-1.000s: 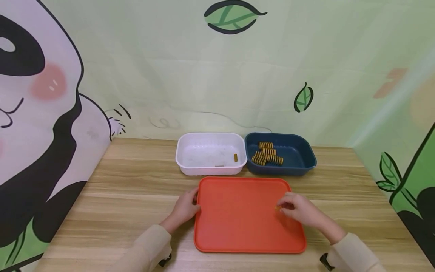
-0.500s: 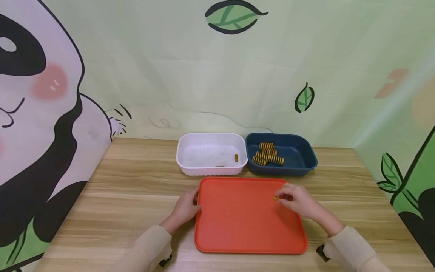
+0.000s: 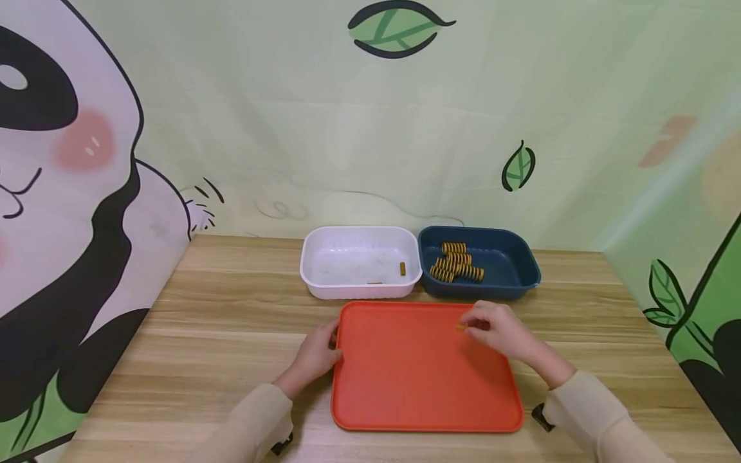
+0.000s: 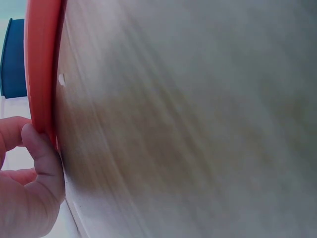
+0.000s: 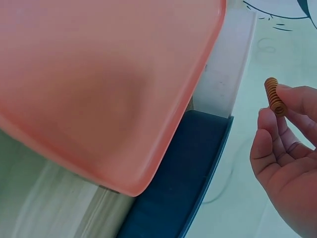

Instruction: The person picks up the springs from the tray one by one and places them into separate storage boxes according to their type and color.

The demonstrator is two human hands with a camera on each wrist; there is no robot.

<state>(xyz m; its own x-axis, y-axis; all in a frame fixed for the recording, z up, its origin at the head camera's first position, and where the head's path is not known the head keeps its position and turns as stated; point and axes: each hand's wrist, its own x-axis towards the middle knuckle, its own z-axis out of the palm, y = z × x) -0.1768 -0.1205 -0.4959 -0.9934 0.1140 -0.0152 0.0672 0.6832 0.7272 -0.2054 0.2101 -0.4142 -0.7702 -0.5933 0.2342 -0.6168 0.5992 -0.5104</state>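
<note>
Over the upper right of the red tray (image 3: 425,379), my right hand (image 3: 498,328) pinches a small golden-yellow coil spring (image 3: 462,326). The right wrist view shows the spring (image 5: 275,96) held between thumb and fingertips, clear of the tray. At the tray's left edge, my left hand (image 3: 315,352) grips the rim. In the left wrist view the thumb (image 4: 42,153) lies against the red rim (image 4: 42,64), with a finger curled on its other side. Several similar springs (image 3: 459,258) lie in the left part of the dark blue bin (image 3: 512,263).
A white bin (image 3: 347,260) stands left of the blue one, both behind the tray. It holds a small brownish piece (image 3: 402,269) and what looks like another near its front wall. The wooden table (image 3: 231,283) meets a printed backdrop (image 3: 278,128).
My right hand has moved up and slightly left across the tray toward the bins, carrying the spring. The left hand and the tray have stayed in place.
</note>
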